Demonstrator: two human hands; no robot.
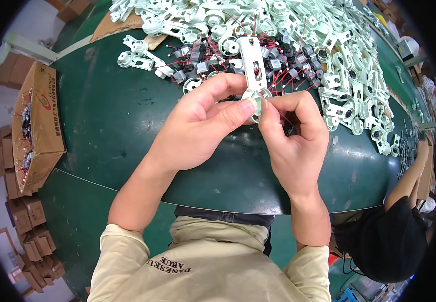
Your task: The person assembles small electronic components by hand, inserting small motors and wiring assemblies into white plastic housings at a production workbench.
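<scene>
Above the green table, my left hand grips a pale mint plastic housing, thumb pressed on its round lower end. The housing stands upright, its long slotted arm pointing away from me. My right hand pinches at the same round end, where a thin red wire shows by the fingers. Whether the right fingertips grip the wire or the housing's rim is hard to make out. Just beyond my hands lies a heap of small grey and black motors with red wires.
A large pile of mint housings covers the table's far and right side. On the left stands a cardboard box holding wired parts. Another person in black works at the right, near scattered dark small parts. Stacked cartons stand further left.
</scene>
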